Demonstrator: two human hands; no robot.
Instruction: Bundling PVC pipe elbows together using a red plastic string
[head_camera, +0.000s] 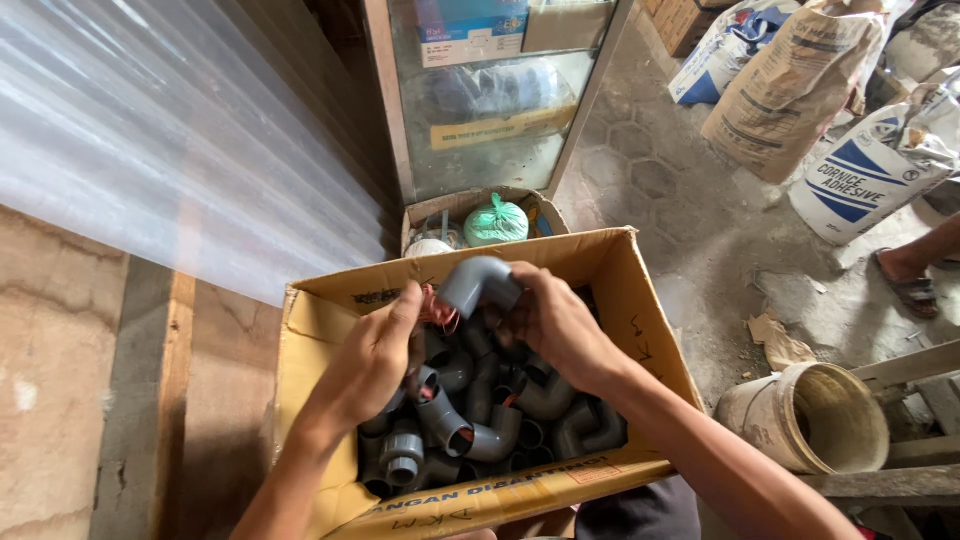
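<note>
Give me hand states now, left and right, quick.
Left hand: fingers closed on a reddish bundle, what it is cannot be told.
Right hand: fingers closed on a grey pipe elbow, held above the cardboard box.

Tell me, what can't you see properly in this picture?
- Head view: the bottom of the cardboard box is buried under grey pipe elbows.
- The red thing is mostly hidden by the left hand.
- The right hand covers the held elbow's lower end.
- The bucket's inside is too dim.
</note>
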